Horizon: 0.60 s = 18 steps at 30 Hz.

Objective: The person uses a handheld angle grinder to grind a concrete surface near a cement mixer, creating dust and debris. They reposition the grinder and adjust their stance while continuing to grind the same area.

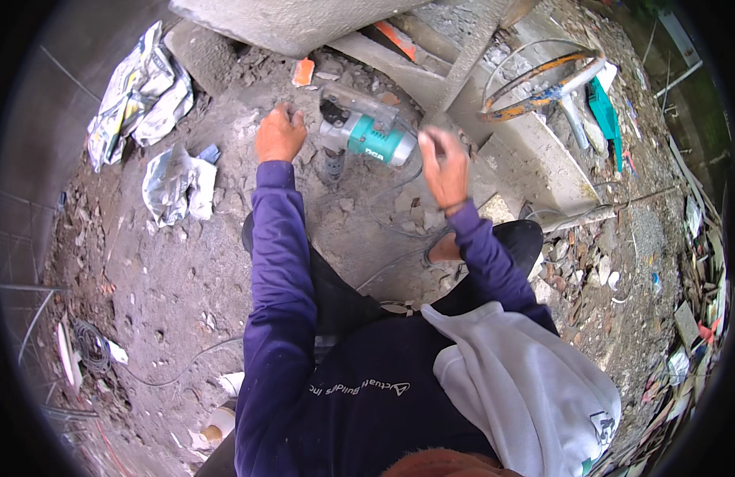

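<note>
A: Where do we have the teal-and-grey electric rotary hammer drill (366,137)?

B: Lying on its side on the dusty concrete floor (169,270), just under the grey slab edge (304,28), between our hands.

A: Hands?

B: Left hand (278,135) knuckles-up just beside its handle, fingers curled, holding nothing we can see. Right hand (444,167) half open above the cable (399,230), blurred; can't tell whether it has a grip.

Can't really see what the left hand (279,133) has under its fingers, they're curled down into the dusty rubble. Right hand (444,164) is motion-blurred, so no telling if anything's between its fingertips. The teal power tool (367,135) just past both sets of fingers has its bit end lost in shadow, and its cord (399,195) fades out below the right fingers.
</note>
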Each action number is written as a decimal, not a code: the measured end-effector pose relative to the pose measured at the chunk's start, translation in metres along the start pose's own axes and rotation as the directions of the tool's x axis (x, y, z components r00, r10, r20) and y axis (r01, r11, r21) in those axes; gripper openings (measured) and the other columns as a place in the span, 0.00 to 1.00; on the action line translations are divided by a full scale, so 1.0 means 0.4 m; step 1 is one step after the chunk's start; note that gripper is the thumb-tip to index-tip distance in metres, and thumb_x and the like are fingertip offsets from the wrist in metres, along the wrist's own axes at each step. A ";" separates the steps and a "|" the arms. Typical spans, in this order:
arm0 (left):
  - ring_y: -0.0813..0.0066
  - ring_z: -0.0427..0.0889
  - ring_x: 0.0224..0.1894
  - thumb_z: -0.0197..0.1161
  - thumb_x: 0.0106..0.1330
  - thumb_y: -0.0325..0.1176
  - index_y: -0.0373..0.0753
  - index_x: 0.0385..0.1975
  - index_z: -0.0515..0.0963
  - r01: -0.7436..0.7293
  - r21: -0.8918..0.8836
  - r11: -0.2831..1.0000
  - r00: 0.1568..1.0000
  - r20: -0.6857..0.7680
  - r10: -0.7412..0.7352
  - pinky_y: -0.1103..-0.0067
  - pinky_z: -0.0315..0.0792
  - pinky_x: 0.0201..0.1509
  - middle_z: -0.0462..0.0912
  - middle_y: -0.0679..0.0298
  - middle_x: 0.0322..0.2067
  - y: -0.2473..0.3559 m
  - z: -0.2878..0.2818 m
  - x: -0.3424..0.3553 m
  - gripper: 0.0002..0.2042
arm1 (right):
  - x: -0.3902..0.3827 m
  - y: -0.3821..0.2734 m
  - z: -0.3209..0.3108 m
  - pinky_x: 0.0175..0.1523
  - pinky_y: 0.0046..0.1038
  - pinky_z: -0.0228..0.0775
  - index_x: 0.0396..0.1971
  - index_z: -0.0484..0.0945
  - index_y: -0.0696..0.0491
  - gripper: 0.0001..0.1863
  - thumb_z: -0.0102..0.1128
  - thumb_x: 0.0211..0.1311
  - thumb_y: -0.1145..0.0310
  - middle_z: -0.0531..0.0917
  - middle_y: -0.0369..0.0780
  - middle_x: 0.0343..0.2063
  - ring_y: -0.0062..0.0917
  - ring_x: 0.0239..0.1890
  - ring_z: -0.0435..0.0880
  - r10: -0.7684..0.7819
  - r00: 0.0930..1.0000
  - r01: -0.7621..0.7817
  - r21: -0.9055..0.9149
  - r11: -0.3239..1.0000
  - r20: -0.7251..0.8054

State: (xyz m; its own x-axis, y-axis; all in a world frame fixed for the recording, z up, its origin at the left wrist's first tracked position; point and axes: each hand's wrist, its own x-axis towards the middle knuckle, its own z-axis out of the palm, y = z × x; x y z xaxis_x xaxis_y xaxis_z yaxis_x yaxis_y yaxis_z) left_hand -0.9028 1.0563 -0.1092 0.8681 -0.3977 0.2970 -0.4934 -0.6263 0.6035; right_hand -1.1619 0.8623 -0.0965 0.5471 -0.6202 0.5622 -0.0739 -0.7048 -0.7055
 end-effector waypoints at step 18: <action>0.45 0.87 0.44 0.66 0.66 0.43 0.41 0.41 0.84 -0.034 -0.007 0.999 0.997 -0.069 0.033 0.57 0.79 0.49 0.88 0.49 0.38 -0.116 -0.081 -0.018 0.13 | -0.190 -0.149 0.148 0.38 0.50 0.81 0.52 0.73 0.60 0.30 0.68 0.64 0.50 0.86 0.59 0.30 0.57 0.33 0.87 0.154 0.812 0.082 -0.371 0.925 0.563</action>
State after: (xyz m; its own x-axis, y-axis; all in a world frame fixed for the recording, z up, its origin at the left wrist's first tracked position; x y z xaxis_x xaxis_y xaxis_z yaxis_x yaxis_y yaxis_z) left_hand -0.8843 1.1100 -0.1154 0.8530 -0.3713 0.3668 -0.5219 -0.6081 0.5982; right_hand -1.1497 0.9717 -0.1227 0.9023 -0.4181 0.1048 -0.3331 -0.8307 -0.4461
